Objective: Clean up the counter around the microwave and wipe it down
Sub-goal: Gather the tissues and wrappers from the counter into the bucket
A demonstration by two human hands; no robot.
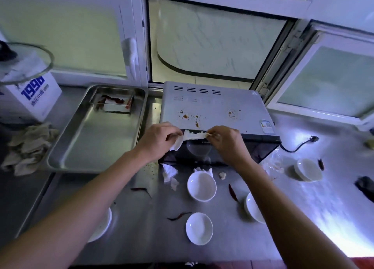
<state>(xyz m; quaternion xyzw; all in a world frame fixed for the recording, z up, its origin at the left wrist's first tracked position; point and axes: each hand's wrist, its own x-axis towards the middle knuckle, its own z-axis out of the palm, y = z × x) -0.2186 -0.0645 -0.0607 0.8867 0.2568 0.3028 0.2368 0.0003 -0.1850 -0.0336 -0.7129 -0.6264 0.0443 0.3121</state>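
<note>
Both hands are pinching a white paper towel (190, 137), the left hand (156, 140) and right hand (225, 140) each closing its grip on one end, stretching it at the front edge of the stained microwave (212, 106). Below, white bowls (201, 185), dried chillies (232, 192) and what looks like crumpled tissue (169, 172) are littering the steel worktop (303, 208).

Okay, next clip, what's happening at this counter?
A person stands at a steel counter, pinching a strip of white tissue between the left hand and right hand just above the microwave's front edge. The microwave top has brownish stains, not yet wiped. Small white dishes, dried chilies and crumpled tissue scraps lie on the counter in front.
</note>
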